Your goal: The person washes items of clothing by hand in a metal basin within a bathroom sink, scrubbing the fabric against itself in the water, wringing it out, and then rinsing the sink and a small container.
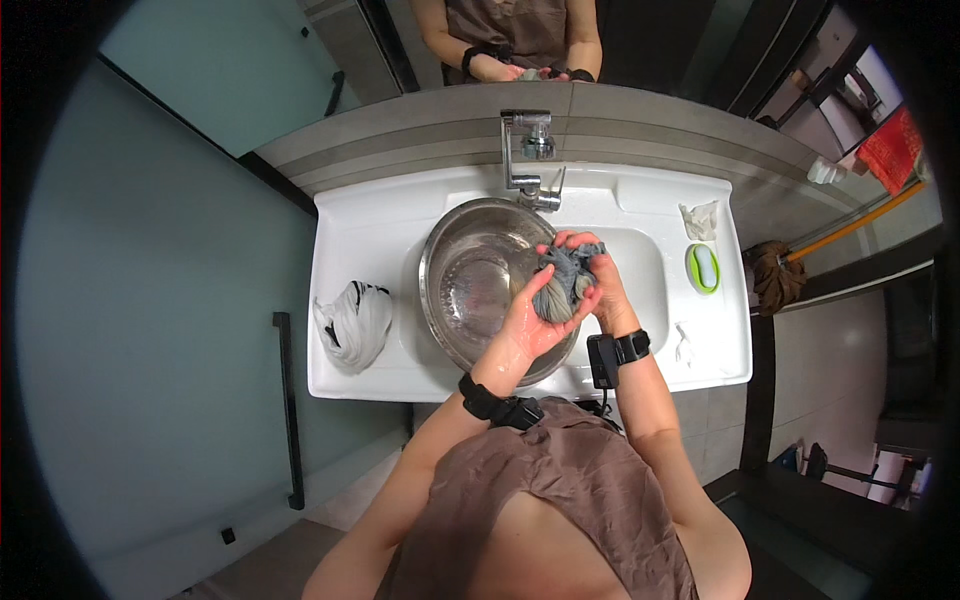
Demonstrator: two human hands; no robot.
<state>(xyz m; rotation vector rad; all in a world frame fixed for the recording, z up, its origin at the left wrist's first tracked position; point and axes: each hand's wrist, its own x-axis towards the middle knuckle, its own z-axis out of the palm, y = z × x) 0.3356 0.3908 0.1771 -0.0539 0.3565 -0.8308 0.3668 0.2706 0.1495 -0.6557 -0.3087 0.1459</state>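
Both hands hold one bundled, wet-looking grey-blue cloth (559,289) over the right rim of a stainless steel basin (480,300). My left hand (536,319) cups it from the left and below. Around its right side and top curl the fingers of my right hand (604,281). The basin stands in a white washbasin (649,285), beneath a chrome faucet (536,169), and its inside looks wet. A bundled white cloth (358,326) with black stripes lies on the left side of the washbasin's ledge.
On the right ledge are a soap bar (704,266) in a green dish (694,283), a crumpled white piece (699,220) and a smaller white scrap (682,345). A mirror rises behind the faucet. A glass door (172,300) stands at left, a brown mop head (776,277) at right.
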